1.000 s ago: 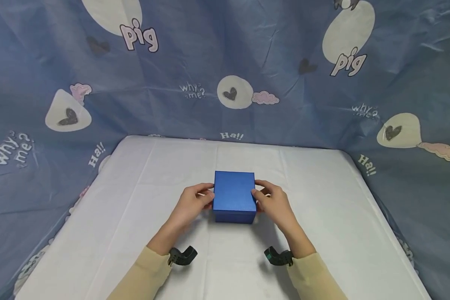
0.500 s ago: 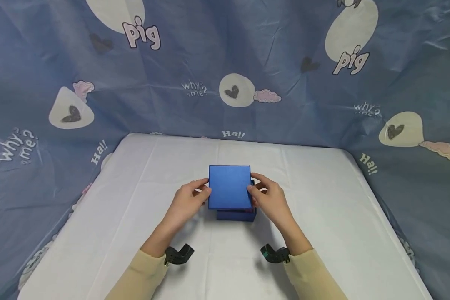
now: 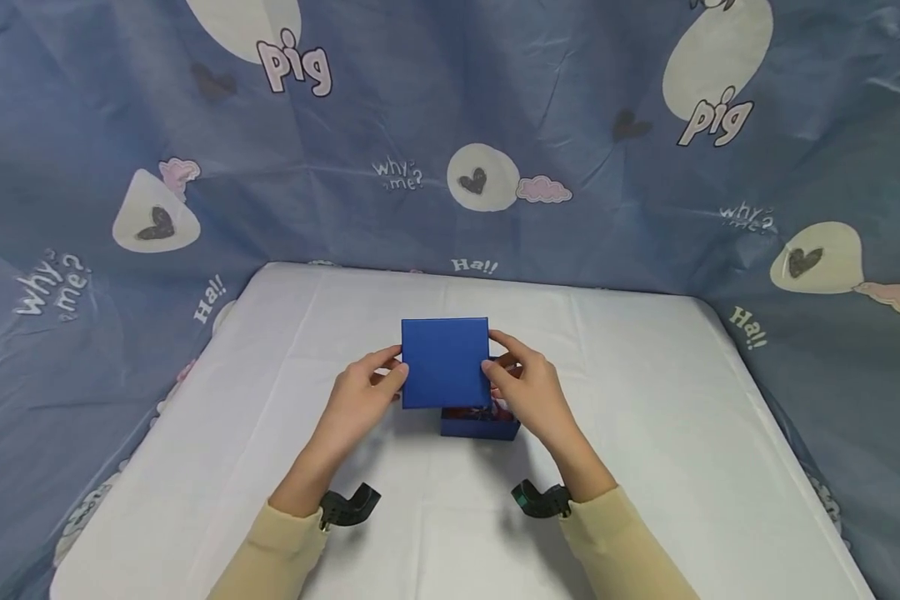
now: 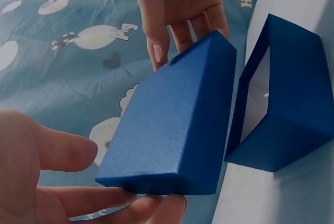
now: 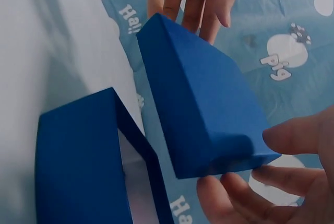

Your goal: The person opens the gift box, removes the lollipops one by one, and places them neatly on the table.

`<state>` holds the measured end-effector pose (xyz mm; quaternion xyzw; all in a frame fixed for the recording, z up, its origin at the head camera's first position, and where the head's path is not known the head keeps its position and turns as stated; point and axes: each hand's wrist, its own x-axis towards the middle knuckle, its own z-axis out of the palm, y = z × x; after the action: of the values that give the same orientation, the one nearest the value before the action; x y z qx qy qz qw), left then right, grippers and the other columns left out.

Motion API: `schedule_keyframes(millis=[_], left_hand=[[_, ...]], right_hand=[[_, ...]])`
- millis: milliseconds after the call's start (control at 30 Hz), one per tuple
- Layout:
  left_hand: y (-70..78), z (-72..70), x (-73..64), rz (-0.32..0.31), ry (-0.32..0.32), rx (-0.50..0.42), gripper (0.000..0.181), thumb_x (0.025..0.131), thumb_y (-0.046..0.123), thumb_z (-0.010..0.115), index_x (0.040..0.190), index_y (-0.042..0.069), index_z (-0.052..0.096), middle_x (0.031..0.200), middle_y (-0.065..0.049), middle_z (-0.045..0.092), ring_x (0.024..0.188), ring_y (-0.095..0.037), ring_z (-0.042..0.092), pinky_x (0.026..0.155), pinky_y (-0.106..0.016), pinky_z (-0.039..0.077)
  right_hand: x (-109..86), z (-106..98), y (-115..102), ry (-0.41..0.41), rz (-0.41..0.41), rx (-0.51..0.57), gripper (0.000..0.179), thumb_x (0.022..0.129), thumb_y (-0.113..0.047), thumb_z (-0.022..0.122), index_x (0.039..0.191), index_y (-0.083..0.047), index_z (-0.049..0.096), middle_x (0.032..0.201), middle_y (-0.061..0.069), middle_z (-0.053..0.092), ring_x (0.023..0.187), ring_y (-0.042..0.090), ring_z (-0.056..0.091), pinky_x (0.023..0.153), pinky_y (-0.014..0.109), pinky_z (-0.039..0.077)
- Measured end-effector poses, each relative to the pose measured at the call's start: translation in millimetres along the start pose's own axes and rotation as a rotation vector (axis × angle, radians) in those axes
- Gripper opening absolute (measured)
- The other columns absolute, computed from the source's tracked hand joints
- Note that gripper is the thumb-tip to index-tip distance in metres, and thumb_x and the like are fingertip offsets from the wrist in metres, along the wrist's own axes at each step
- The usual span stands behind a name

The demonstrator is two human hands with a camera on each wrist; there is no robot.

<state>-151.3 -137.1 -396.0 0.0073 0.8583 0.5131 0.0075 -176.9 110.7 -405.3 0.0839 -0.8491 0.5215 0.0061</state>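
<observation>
Both hands hold a blue box lid (image 3: pixel 446 363) by its two sides, raised over the table. My left hand (image 3: pixel 363 390) grips its left edge with thumb and fingers. At the right edge my right hand (image 3: pixel 531 392) does the same, its thumb on the corner of the top. Under and behind the lid stands the blue box base (image 3: pixel 480 428), uncovered, with something red and white printed partly showing inside. In the left wrist view a clear gap separates the lid (image 4: pixel 162 119) from the box base (image 4: pixel 297 88). The lid hides much of the box's inside in the head view.
A white cloth covers the table (image 3: pixel 330 308). Behind it and at both sides hangs a blue patterned curtain (image 3: pixel 390 100). A black wrist camera (image 3: pixel 351 505) is strapped to the left wrist, another wrist camera (image 3: pixel 542 500) to the right one.
The lid has come off the box, rising and shifting left in both hands. The box base stays on the table, and its contents now partly show.
</observation>
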Motion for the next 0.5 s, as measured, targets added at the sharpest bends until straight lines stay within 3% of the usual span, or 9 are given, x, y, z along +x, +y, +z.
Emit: schedule_keyframes(millis=[200, 500], left_hand=[[-1.4, -5.0, -3.4, -0.001, 0.025, 0.007, 0.048, 0.105, 0.027, 0.053, 0.149, 0.008, 0.05, 0.129, -0.015, 0.062, 0.1, -0.031, 0.07, 0.085, -0.045, 0.056], [-10.8, -14.7, -4.0, -0.019, 0.082, -0.068, 0.05, 0.106, 0.032, 0.05, 0.148, 0.005, 0.049, 0.133, -0.017, 0.06, 0.106, -0.031, 0.068, 0.091, -0.045, 0.055]], right_hand=[[1.4, 5.2, -6.1, -0.012, -0.004, -0.014, 0.053, 0.097, -0.028, 0.064, 0.148, -0.033, 0.051, 0.108, 0.006, 0.071, 0.087, 0.023, 0.071, 0.073, 0.038, 0.058], [2.3, 19.6, -12.5, -0.035, -0.001, 0.014, 0.055, 0.096, -0.028, 0.066, 0.147, -0.041, 0.049, 0.114, 0.004, 0.07, 0.093, 0.018, 0.07, 0.074, 0.04, 0.058]])
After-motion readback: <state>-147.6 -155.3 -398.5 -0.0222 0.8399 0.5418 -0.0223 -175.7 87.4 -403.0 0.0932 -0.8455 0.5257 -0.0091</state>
